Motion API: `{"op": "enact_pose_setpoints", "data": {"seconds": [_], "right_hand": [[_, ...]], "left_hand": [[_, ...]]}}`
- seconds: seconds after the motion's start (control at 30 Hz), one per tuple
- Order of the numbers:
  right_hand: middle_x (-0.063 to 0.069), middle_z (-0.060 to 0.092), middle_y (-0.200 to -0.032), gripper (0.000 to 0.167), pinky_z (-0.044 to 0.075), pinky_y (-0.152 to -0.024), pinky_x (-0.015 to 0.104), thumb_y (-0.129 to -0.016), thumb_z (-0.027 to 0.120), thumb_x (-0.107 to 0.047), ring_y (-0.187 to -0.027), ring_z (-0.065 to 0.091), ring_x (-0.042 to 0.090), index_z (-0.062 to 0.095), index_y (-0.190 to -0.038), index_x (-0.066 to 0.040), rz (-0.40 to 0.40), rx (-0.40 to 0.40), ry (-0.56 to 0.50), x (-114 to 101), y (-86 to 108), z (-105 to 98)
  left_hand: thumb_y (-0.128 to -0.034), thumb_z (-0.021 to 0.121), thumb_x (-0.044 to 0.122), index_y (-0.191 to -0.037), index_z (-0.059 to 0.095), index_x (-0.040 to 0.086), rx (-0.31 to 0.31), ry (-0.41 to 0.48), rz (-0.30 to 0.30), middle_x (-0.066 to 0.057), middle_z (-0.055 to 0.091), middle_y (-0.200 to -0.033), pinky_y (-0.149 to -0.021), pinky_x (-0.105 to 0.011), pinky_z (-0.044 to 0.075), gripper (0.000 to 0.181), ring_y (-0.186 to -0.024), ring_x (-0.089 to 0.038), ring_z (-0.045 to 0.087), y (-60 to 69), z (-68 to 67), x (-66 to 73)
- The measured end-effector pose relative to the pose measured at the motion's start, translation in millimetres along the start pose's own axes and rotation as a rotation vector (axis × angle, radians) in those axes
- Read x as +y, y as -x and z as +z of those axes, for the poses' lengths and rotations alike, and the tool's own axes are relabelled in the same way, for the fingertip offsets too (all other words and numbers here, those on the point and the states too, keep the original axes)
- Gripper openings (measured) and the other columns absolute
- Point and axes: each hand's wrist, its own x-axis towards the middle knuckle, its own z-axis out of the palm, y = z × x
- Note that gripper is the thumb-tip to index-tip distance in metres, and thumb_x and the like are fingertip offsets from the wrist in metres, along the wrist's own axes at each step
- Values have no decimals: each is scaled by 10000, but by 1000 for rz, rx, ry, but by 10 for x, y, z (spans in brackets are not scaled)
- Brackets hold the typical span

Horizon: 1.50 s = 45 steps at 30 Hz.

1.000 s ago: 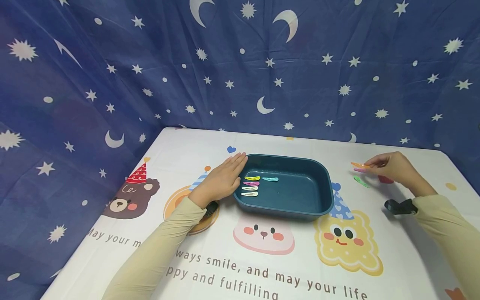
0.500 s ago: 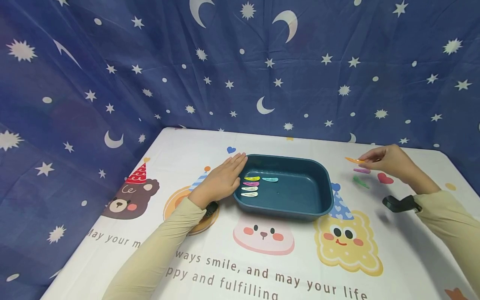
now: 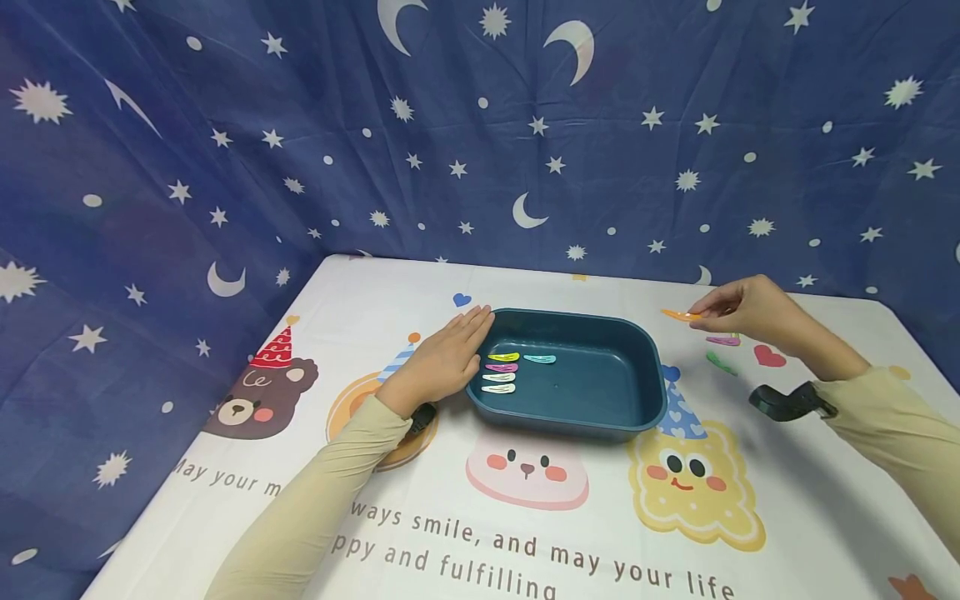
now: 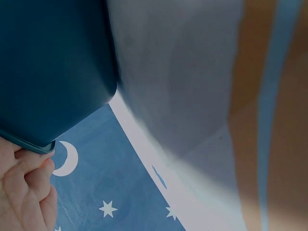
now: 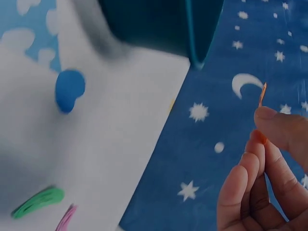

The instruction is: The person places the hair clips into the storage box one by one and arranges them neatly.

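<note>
Moving leftward, right hand is pinching orange clip by one end, risking slippage, while straight-fingered left hand is touching tub.

Clips lie in the bin and to its right.

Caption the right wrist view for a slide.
A right hand pinches a slim orange hair clip; a green clip and a pink clip lie on the white printed tablecloth.

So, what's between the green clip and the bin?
White cloth and the printed blue hat tip lie between the green clip and the bin; the head and right wrist views both show this.
</note>
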Motion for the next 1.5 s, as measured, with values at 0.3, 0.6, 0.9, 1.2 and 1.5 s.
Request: {"op": "enact_pose_setpoints", "data": {"seconds": [0.3,0.6,0.9,1.2,1.5], "right_hand": [[52,701,-746,220,479,-526,190,-752,748,-65,-599,569,50,717,-938,48,-94,-28,3,-283,-58,137],[40,694,-720,156,499,-550,190,-750,747,-64,-612,582,84,726,-880,19,-151,-91,-17,-528,-130,341],[41,692,-697,116,505,-554,173,-729,754,-38,-602,580,71,731,-831,12,-211,-123,-23,-697,-216,522],[65,694,-678,88,510,-553,157,-693,765,5,-568,570,70,735,-776,8,-306,-149,-24,-827,-324,700],[102,694,-662,84,493,-522,146,-677,774,16,-540,562,63,730,-748,26,-367,-177,10,-923,-419,874]], "left_hand": [[-958,373,198,-1505,147,35,-1,4,-1,-90,133,-1590,-1215,-345,124,613,-1480,-212,96,-1,-4,1],[-958,374,198,-1504,149,32,-2,-5,0,-94,137,-1589,-1214,-345,128,613,-1479,-216,103,2,-5,2],[-946,349,201,-1508,130,39,34,68,31,-92,125,-1591,-1219,-353,100,625,-1482,-208,79,4,42,-36],[-962,372,211,-1505,142,33,-3,11,-1,-92,124,-1590,-1216,-346,116,616,-1480,-211,89,1,3,-5],[-964,366,211,-1506,146,40,-4,-11,-3,-83,129,-1591,-1215,-339,123,609,-1480,-207,96,-6,14,-7]]}}
